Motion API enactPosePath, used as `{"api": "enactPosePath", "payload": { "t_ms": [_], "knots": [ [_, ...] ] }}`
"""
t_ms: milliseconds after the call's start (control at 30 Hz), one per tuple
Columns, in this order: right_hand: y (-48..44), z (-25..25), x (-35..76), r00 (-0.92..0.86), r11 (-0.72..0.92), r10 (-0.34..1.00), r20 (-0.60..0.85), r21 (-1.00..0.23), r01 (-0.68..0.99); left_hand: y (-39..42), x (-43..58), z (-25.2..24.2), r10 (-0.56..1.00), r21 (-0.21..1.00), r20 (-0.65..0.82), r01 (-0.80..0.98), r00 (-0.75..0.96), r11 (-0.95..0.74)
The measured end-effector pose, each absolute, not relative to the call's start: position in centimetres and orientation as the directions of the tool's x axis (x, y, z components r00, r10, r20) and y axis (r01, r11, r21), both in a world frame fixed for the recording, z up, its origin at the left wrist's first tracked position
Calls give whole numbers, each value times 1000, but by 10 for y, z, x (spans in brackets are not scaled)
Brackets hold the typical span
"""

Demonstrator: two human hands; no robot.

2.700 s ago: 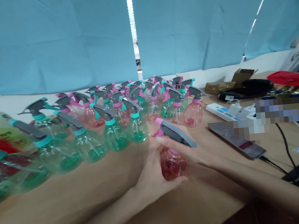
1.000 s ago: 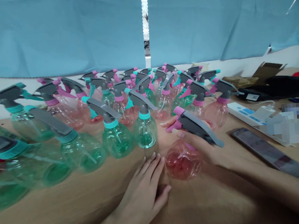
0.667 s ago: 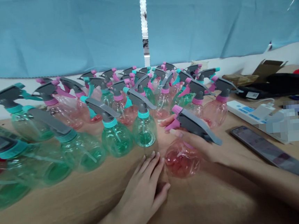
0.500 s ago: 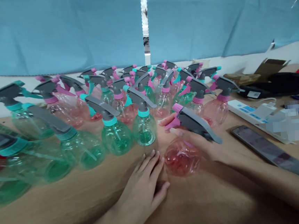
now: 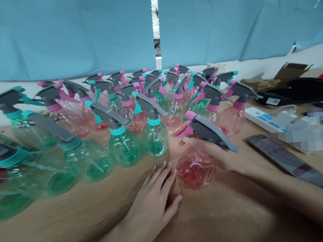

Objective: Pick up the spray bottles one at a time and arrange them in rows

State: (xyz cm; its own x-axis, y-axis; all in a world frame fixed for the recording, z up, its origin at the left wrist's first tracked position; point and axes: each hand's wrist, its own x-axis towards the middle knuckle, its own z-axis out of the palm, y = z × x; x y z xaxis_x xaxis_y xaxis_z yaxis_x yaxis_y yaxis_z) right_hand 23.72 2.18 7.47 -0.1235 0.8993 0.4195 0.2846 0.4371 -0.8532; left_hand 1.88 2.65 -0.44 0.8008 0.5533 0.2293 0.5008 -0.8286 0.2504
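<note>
My right hand (image 5: 209, 147) is wrapped round the neck of a pink spray bottle (image 5: 195, 170), just below its grey head with the pink nozzle and trigger. The bottle stands upright on the wooden table (image 5: 97, 224), its round clear body in front of my fingers. My left hand (image 5: 154, 197) lies flat on the table to the left of it, fingers stretched and holding nothing. Beyond my left fingertips stands a green spray bottle (image 5: 155, 140) with a turquoise collar. Another green spray bottle (image 5: 126, 148) is beside that one.
Rows of pink and green spray bottles fill the back of the table; several green ones (image 5: 87, 161) line the left. On the right lie a phone (image 5: 289, 160), a white power strip (image 5: 265, 119) with a plug, and an open cardboard box (image 5: 291, 74). A blue curtain (image 5: 66, 35) hangs behind.
Almost nothing differs; the whole view has shifted very slightly. My right hand keeps its hold on the pink spray bottle, and my left hand stays flat on the table.
</note>
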Motion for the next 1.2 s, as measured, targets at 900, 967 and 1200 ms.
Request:
{"api": "enactPosePath", "payload": {
  "t_ms": [900,967,1200],
  "knots": [
    [26,71,237,-136,515,857,497,-819,253,27,19,-5,529,110,216,518,821,-848],
    [26,69,237,-121,525,851,512,-813,252,27,19,-4,531,114,215,519,820,-847],
    [23,82,236,-143,485,873,467,-796,362,27,18,-6,538,125,223,524,813,-843]
  ]
}}
